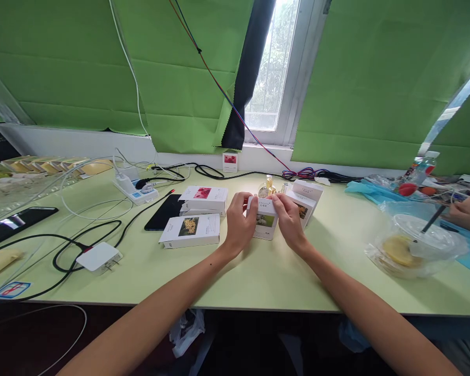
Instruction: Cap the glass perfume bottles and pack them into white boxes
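Both my hands hold one small white box (265, 220) upright between them, with a green picture on its front. My left hand (238, 222) grips its left side and my right hand (289, 222) its upper right edge. Behind it stand small glass bottles with gold caps (269, 181), partly hidden by my fingers. Just right of my right hand are more white boxes (311, 193), one with a yellow flower picture. To the left lie a white box with a yellow flower picture (190, 231) and boxes with a pink picture (204, 196).
A dark phone (162, 214) lies under the left boxes. Cables, a power strip (135, 189) and a white charger (98, 257) spread across the left. At right stands a bagged plastic cup with a straw (411, 245), near another person's hand (468, 213). The table edge (266, 309) runs in front.
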Tool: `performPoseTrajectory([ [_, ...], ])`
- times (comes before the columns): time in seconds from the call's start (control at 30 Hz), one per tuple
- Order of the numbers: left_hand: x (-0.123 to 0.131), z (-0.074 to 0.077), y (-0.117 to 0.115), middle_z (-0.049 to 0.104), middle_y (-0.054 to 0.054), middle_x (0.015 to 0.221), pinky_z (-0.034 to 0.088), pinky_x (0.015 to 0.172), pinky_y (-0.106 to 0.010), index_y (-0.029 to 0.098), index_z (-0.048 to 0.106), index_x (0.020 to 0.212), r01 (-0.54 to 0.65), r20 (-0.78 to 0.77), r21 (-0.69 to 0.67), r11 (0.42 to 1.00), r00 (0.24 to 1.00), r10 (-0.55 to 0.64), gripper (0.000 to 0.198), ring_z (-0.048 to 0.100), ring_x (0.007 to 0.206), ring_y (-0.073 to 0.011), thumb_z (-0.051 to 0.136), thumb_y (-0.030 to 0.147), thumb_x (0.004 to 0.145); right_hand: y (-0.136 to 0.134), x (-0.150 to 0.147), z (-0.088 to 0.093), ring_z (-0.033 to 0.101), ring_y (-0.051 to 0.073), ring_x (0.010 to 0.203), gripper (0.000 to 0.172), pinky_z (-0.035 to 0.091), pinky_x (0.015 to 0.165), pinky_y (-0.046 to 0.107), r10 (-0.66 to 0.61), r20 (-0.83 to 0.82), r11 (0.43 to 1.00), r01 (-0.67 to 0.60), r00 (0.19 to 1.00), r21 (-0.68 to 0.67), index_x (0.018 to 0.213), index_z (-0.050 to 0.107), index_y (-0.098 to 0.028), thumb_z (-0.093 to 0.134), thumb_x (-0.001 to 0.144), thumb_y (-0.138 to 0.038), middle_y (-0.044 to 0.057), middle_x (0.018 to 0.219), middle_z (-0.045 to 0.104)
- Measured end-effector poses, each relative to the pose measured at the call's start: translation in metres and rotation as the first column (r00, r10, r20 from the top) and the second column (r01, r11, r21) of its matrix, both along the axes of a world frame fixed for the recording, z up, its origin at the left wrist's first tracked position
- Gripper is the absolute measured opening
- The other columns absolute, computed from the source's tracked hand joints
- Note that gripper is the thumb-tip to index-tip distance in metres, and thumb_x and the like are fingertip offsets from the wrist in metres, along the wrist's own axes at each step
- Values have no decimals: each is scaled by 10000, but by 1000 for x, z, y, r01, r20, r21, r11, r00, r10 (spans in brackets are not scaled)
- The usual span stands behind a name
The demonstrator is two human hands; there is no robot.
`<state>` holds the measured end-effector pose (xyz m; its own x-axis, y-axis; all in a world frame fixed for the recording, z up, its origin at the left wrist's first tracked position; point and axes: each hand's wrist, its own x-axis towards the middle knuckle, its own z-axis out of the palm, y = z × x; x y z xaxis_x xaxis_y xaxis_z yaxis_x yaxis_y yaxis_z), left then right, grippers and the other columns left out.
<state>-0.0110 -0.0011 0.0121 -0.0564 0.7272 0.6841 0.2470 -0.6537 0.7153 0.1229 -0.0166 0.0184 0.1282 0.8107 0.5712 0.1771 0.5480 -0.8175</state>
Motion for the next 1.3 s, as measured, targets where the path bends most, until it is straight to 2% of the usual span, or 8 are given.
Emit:
performPoseTrajectory([
  [0.33, -1, 1, 1, 631, -18, 847, 497, 701, -258, 208, 582, 870, 17, -2, -45, 999, 1000, -17, 230, 608, 790, -143, 508, 395, 982, 2, -1, 0, 523, 158, 689, 291, 409, 623, 269, -24, 8, 1000, 24, 1000, -2, 801, 589, -205, 551, 935, -460, 3, 746, 583],
  [1.3, 0, 2, 1, 628, -13, 823, 491, 661, -240, 210, 578, 847, 17, -10, -64, 998, 1000, -18, 240, 601, 766, -138, 500, 395, 979, 1, -1, 1, 473, 137, 619, 340, 373, 571, 262, -84, 23, 996, 84, 996, -8, 702, 557, -202, 561, 914, -468, -16, 658, 519],
])
